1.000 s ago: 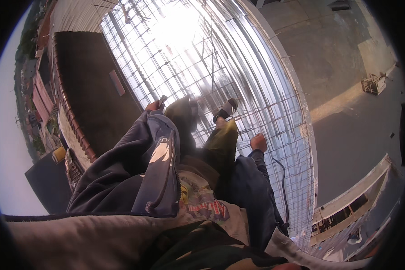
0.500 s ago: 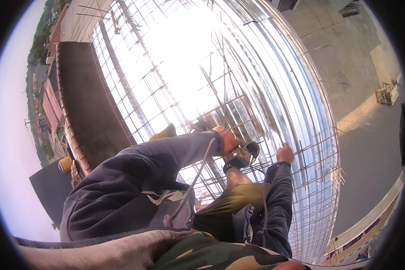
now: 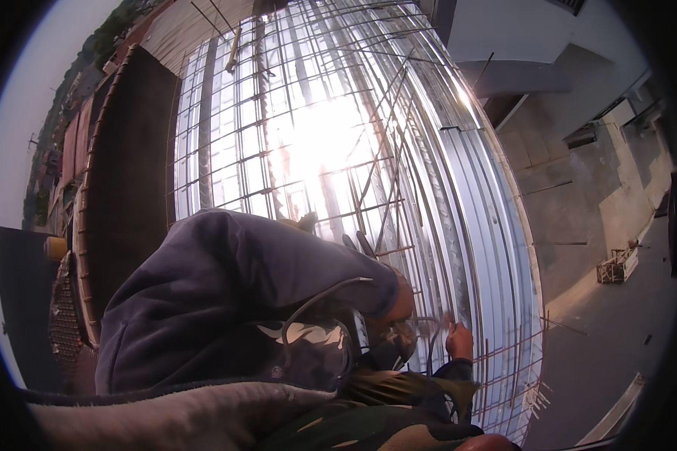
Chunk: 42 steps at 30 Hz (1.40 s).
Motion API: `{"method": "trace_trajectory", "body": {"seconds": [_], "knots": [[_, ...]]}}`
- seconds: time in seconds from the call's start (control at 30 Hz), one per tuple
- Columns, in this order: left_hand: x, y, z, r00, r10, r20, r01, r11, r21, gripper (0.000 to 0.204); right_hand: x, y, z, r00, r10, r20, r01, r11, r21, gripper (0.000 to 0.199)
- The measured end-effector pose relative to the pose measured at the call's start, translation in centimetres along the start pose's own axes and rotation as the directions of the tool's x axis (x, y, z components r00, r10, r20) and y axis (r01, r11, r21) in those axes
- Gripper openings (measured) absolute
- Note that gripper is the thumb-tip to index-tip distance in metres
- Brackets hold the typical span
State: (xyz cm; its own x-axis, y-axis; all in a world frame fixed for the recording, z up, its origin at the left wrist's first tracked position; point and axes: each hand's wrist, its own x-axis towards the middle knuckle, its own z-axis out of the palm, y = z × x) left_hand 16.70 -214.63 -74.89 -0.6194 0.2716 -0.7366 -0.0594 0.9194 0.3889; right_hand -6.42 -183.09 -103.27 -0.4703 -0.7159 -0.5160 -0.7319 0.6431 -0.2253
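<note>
My left hand (image 3: 401,299) is bent down at the end of a dark sleeve (image 3: 308,263), close over my foot in a dark sandal (image 3: 387,349). Its fingers are turned away and hidden. To its right, my right hand (image 3: 459,343) is closed in a fist with the thumb side up. Something thin and blurred rises from that fist, too small to name. Both hands are low over a grid of thin steel rebar (image 3: 237,161), which lies above shiny ribbed metal decking (image 3: 470,195). A pale hood cord (image 3: 308,301) hangs across my front.
Loose bars (image 3: 387,124) lie slantwise over the grid. A dark wall (image 3: 135,150) borders the decking at left. Bar ends (image 3: 553,188) stick out past its right edge, above a drop to the ground, where a small frame-like crate (image 3: 617,265) stands. Sun glare washes out the middle.
The view has tilted and shifted, showing more of the far decking. Both hands now sit lower in the picture, and my left hand is more hidden by its sleeve. My right hand stays closed.
</note>
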Motion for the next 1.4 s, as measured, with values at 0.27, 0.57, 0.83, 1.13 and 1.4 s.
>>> {"method": "trace_trajectory", "body": {"seconds": [0.27,0.57,0.83,1.13,1.4], "knots": [[2.4,0.5,2.4,0.999,0.039,0.001,-0.039,0.996,0.081,0.034,3.8,-4.8,0.8,0.992,-0.056,-0.114,0.055,0.998,-0.017,0.037],[7.3,-4.3,5.2,0.99,0.138,0.026,-0.141,0.981,0.137,0.035,2.8,-7.1,1.1,0.992,0.055,-0.115,-0.065,0.995,-0.082,0.033],[12.8,-5.5,3.1,0.984,0.175,0.024,-0.172,0.982,-0.08,0.041,-7.2,-1.2,-8.8,0.878,0.172,-0.446,-0.292,0.932,-0.216,0.033],[24.9,0.2,13.2,0.898,0.414,0.153,-0.435,0.887,0.154,0.048,-33.7,-3.0,-19.6,-0.018,0.579,-0.815,-0.897,0.351,0.27,0.028],[27.9,4.4,15.7,0.893,0.449,-0.024,-0.441,0.885,0.149,0.039,-47.1,-12.0,-19.8,-0.328,0.541,-0.774,-0.932,-0.318,0.173,0.034]]}}
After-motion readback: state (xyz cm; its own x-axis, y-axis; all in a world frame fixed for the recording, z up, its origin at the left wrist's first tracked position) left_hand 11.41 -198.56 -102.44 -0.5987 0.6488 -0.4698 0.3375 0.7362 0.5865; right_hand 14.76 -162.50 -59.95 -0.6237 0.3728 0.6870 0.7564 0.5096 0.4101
